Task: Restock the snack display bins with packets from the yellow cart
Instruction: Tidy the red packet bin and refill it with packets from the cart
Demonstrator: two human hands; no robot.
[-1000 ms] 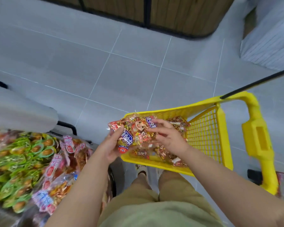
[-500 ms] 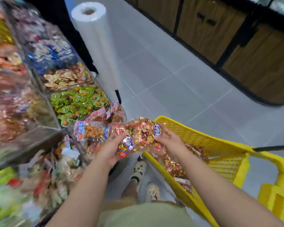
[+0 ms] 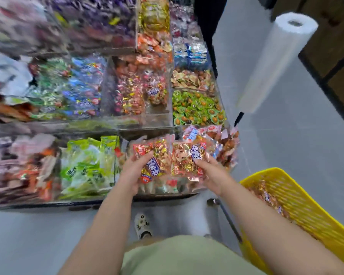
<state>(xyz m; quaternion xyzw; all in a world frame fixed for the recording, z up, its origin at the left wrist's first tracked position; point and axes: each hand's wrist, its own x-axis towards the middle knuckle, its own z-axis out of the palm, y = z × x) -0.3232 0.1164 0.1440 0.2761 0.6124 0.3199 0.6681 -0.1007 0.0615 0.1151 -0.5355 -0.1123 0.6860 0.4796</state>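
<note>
Both bare hands clasp one bunch of glossy red-and-gold snack packets (image 3: 171, 159) from opposite sides: the left hand (image 3: 134, 171) cups the left edge with its thumb laid across the front, and the right hand (image 3: 211, 171) pinches the right edge, fingertips (image 3: 196, 160) pressed on the plastic. The bunch hangs over the front row of the clear-walled display bins (image 3: 157, 122) — above a compartment that already holds similar reddish packets. Just left of it is a bin of pale green wrapped packets (image 3: 87, 165); behind and to the right, one of small green-rimmed sweets (image 3: 197, 108). Farther left the bins blur into smears of colour. The yellow plastic mesh cart (image 3: 298, 207) stands at the lower right beside the right forearm, with more packets of the same kind inside. A white roll of thin plastic bags (image 3: 276, 60) stands at the display's right end, above the grey tiled floor (image 3: 286, 145).
</note>
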